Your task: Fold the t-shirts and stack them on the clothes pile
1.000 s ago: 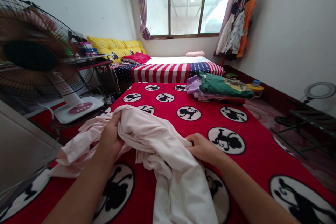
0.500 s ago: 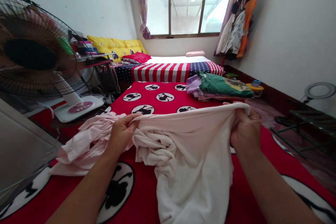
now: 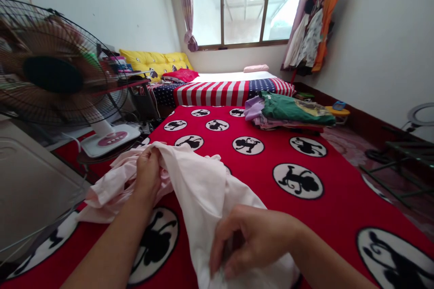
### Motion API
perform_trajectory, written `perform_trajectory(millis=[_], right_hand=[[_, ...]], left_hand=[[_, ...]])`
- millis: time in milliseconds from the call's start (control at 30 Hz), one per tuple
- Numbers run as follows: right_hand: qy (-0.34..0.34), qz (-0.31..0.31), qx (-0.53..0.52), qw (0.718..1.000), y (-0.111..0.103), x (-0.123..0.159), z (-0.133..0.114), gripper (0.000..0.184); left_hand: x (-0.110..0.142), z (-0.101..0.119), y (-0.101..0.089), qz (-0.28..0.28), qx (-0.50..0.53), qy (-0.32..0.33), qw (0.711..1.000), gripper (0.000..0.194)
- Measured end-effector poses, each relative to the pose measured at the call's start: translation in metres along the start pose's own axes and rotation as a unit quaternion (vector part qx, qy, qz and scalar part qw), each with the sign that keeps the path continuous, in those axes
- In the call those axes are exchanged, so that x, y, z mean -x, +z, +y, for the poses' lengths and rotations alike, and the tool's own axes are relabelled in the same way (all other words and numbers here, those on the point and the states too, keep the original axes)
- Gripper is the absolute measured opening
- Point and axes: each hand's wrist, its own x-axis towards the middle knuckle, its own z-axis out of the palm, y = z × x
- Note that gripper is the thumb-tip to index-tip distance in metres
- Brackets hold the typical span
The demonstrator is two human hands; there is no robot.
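A white garment (image 3: 200, 180) hangs in loose folds over the red bedspread, its lower end running off the bottom of the view. My left hand (image 3: 149, 167) grips its upper left end, fingers wrapped round the cloth. Lower down, my right hand (image 3: 251, 239) bends over the same garment, thumb and fingertips drawn together on the fabric near the bottom edge. Its fingertips are slightly blurred. A crumpled pale pink garment (image 3: 108, 189) lies on the bed, partly behind my left hand and forearm.
A red bedspread (image 3: 257, 176) with black figures in white circles spreads underneath. Folded clothes (image 3: 294, 108), green on top, are stacked at its far right. An electric fan (image 3: 54, 74) stands at the left. Beyond is another bed (image 3: 217, 92); a dark rack (image 3: 407, 167) stands right.
The garment was stretched sideways between both hands. My right hand has left its upper right edge and come down and inward; the cloth now droops from my left hand.
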Motion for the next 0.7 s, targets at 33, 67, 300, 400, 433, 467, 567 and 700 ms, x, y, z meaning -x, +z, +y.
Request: perform_trajectory(millis=[33, 67, 300, 400, 433, 467, 567, 700], right_hand=[[0.014, 0.011, -0.008, 1.0, -0.003, 0.002, 0.0, 0.032], [0.027, 0.023, -0.012, 0.999, -0.006, 0.005, -0.001, 0.033], [0.08, 0.273, -0.091, 0.954, -0.01, -0.003, 0.004, 0.026], [0.09, 0.308, -0.093, 0.942, -0.003, -0.012, 0.013, 0.023], [0.094, 0.295, -0.089, 0.947, -0.001, -0.013, 0.015, 0.022], [0.097, 0.28, -0.084, 0.952, 0.001, -0.015, 0.016, 0.021], [0.089, 0.263, -0.082, 0.957, 0.005, -0.017, 0.015, 0.018], [-0.025, 0.36, -0.161, 0.919, -0.002, -0.015, 0.001, 0.026]], left_hand=[[0.0, 0.0, 0.0, 0.0, 0.003, 0.001, 1.0, 0.038], [0.0, 0.0, 0.0, -0.001, 0.004, 0.003, 1.0, 0.038], [0.0, -0.004, 0.001, 0.004, 0.022, 0.005, 1.0, 0.039], [0.002, -0.004, 0.002, -0.002, 0.016, 0.013, 1.0, 0.039], [0.003, -0.003, 0.003, -0.007, 0.009, 0.02, 1.0, 0.039], [0.004, -0.003, 0.003, -0.014, -0.001, 0.026, 1.0, 0.038], [0.006, -0.001, 0.003, -0.028, -0.033, 0.036, 0.998, 0.036], [0.013, 0.009, 0.004, -0.032, -0.125, 0.126, 0.984, 0.024]])
